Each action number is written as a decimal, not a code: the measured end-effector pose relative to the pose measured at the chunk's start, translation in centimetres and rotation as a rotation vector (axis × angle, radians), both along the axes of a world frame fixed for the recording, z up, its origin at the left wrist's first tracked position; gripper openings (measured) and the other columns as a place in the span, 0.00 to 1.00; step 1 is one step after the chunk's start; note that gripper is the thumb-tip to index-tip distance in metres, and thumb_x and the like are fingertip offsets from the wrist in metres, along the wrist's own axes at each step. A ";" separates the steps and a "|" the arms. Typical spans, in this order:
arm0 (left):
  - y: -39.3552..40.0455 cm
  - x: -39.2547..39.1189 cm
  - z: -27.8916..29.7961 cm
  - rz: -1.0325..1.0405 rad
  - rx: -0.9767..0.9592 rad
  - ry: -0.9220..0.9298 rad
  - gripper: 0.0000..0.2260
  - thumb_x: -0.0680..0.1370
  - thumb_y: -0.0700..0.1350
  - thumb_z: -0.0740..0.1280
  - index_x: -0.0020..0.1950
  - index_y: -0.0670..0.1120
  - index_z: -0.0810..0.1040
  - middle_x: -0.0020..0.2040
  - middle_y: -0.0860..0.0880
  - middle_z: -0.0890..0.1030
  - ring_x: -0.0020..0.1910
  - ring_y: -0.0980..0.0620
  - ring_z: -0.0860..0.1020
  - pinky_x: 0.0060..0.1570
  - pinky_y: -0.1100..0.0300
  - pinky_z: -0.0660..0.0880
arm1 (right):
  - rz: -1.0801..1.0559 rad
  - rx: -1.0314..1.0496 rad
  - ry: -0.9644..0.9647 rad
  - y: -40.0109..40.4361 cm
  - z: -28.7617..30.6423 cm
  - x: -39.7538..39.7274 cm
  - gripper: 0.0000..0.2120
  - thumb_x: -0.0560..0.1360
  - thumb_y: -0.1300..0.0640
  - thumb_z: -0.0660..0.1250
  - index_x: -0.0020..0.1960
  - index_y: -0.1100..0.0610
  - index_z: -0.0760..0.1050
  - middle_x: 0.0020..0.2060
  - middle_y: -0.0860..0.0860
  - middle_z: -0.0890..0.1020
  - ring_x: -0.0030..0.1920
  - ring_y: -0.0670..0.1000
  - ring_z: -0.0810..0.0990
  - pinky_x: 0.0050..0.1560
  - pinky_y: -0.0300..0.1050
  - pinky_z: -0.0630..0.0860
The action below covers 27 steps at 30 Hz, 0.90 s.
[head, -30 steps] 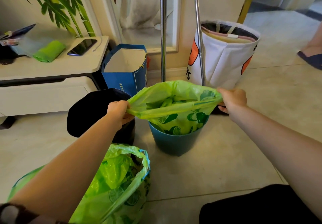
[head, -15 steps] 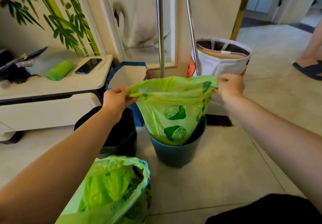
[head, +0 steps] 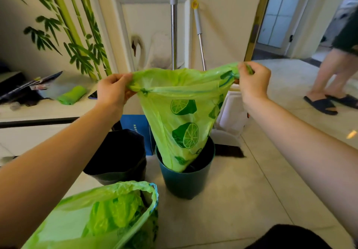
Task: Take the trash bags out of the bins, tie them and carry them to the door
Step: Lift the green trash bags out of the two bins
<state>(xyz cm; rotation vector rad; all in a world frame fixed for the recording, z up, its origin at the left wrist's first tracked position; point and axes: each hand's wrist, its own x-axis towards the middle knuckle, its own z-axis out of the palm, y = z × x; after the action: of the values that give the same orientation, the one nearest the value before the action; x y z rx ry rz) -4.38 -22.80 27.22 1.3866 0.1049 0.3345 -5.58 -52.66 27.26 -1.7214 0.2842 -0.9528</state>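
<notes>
Head view. Left hand (head: 113, 92) pinched shut on the left end of the green lime-print trash bag (head: 182, 117), fingers curled tight around the gathered rim. Right hand (head: 252, 80) likewise clamped on the right end of the rim, where the blue drawstring shows. Bag mouth stretched taut between both hands, high above the teal bin (head: 186, 183); bag hanging down in a narrowing cone, only its bottom tip still inside the bin's opening. Bin upright on the tiled floor (head: 242, 200).

Just left of the teal bin, a black bin (head: 118, 155), apart from it. In the near foreground, a second green bag (head: 100, 215) with open mouth, crumpled green plastic inside. Behind the lifted bag, two metal poles (head: 174, 35) leaning against the wall, a blue paper bag (head: 139, 130) and a white fabric basket (head: 230, 117). At far left, a low white cabinet (head: 38, 113) carrying a green roll (head: 71, 95). At far right, another person's legs (head: 333, 74) in dark slippers.
</notes>
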 end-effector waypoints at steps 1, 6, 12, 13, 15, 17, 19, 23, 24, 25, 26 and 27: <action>-0.1 -0.6 0.7 -0.007 -0.020 -0.006 0.06 0.77 0.40 0.67 0.40 0.43 0.77 0.37 0.46 0.79 0.28 0.57 0.81 0.34 0.65 0.78 | -0.005 -0.022 -0.018 0.0 0.8 -0.5 0.14 0.75 0.56 0.65 0.44 0.69 0.79 0.36 0.56 0.76 0.39 0.50 0.72 0.36 0.36 0.70; -0.1 -3.3 2.6 -0.067 -0.124 -0.026 0.05 0.78 0.40 0.67 0.42 0.43 0.76 0.36 0.47 0.78 0.27 0.57 0.80 0.32 0.64 0.78 | -0.002 -0.103 -0.130 0.2 3.4 -2.6 0.15 0.75 0.54 0.64 0.34 0.62 0.70 0.31 0.57 0.66 0.33 0.47 0.63 0.33 0.43 0.60; 0.2 -6.4 3.6 -0.076 -0.155 -0.044 0.04 0.77 0.40 0.67 0.43 0.43 0.76 0.35 0.47 0.78 0.30 0.55 0.80 0.31 0.63 0.78 | 0.015 -0.076 -0.176 0.9 5.3 -5.8 0.12 0.75 0.54 0.64 0.34 0.54 0.71 0.30 0.47 0.71 0.33 0.43 0.67 0.37 0.38 0.66; 0.3 -6.9 3.9 -0.080 -0.154 -0.053 0.04 0.77 0.40 0.67 0.43 0.43 0.76 0.35 0.47 0.78 0.30 0.55 0.80 0.32 0.63 0.78 | 0.013 -0.079 -0.187 0.9 5.6 -6.4 0.10 0.76 0.54 0.64 0.36 0.55 0.73 0.32 0.48 0.72 0.34 0.43 0.68 0.36 0.35 0.67; 0.5 -7.7 4.7 -0.097 -0.136 -0.080 0.04 0.77 0.40 0.67 0.43 0.43 0.76 0.37 0.47 0.78 0.33 0.53 0.80 0.37 0.62 0.78 | 0.008 -0.086 -0.199 0.9 6.4 -7.5 0.09 0.76 0.54 0.64 0.39 0.56 0.73 0.31 0.46 0.72 0.33 0.41 0.68 0.35 0.31 0.66; 0.8 -8.4 5.6 -0.113 -0.120 -0.093 0.03 0.77 0.41 0.68 0.43 0.43 0.77 0.38 0.47 0.79 0.35 0.53 0.79 0.41 0.62 0.79 | 0.004 -0.093 -0.197 0.9 7.2 -8.3 0.09 0.76 0.54 0.64 0.39 0.56 0.73 0.30 0.45 0.71 0.33 0.41 0.67 0.35 0.33 0.66; 0.9 -9.2 6.1 -0.142 -0.124 -0.090 0.03 0.77 0.41 0.67 0.44 0.43 0.77 0.37 0.47 0.80 0.35 0.53 0.80 0.43 0.61 0.79 | 0.025 -0.101 -0.184 1.0 7.6 -9.1 0.10 0.76 0.54 0.64 0.37 0.57 0.73 0.29 0.45 0.70 0.31 0.40 0.66 0.33 0.33 0.65; 0.8 -11.1 4.9 -0.247 -0.076 -0.033 0.05 0.78 0.40 0.66 0.42 0.43 0.76 0.31 0.49 0.79 0.32 0.54 0.80 0.38 0.61 0.80 | 0.086 -0.081 -0.128 1.4 5.9 -10.8 0.14 0.75 0.56 0.65 0.32 0.60 0.71 0.27 0.49 0.67 0.26 0.40 0.65 0.30 0.34 0.64; 0.8 -11.4 4.1 -0.274 -0.047 -0.015 0.06 0.78 0.40 0.66 0.41 0.43 0.76 0.31 0.49 0.79 0.32 0.54 0.79 0.37 0.61 0.80 | 0.099 -0.061 -0.106 1.4 5.0 -11.2 0.15 0.74 0.56 0.65 0.33 0.65 0.71 0.28 0.53 0.67 0.28 0.41 0.65 0.30 0.36 0.64; 0.7 -11.7 3.3 -0.297 -0.020 0.002 0.06 0.78 0.40 0.66 0.40 0.43 0.76 0.30 0.49 0.79 0.31 0.54 0.79 0.37 0.62 0.80 | 0.102 -0.044 -0.085 1.5 4.1 -11.7 0.17 0.73 0.55 0.66 0.34 0.69 0.72 0.29 0.55 0.67 0.30 0.44 0.66 0.32 0.37 0.64; 0.6 -11.9 2.3 -0.319 0.000 0.021 0.07 0.78 0.40 0.65 0.40 0.43 0.76 0.28 0.50 0.79 0.30 0.55 0.79 0.35 0.63 0.79 | 0.092 -0.020 -0.055 1.4 3.1 -12.0 0.18 0.71 0.54 0.66 0.35 0.70 0.72 0.29 0.56 0.67 0.33 0.48 0.66 0.34 0.39 0.64; 0.5 -12.1 1.3 -0.341 0.015 0.041 0.08 0.78 0.40 0.65 0.40 0.44 0.76 0.27 0.51 0.79 0.29 0.56 0.79 0.33 0.64 0.79 | 0.075 0.002 -0.020 1.3 2.1 -12.3 0.18 0.68 0.52 0.66 0.32 0.67 0.72 0.29 0.56 0.66 0.34 0.50 0.65 0.35 0.42 0.63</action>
<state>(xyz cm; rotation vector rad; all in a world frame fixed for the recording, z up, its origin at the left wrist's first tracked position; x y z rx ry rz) -16.48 -22.29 28.50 1.3985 -0.1009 0.0228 -17.85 -51.37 29.32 -1.7075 0.2057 -0.9142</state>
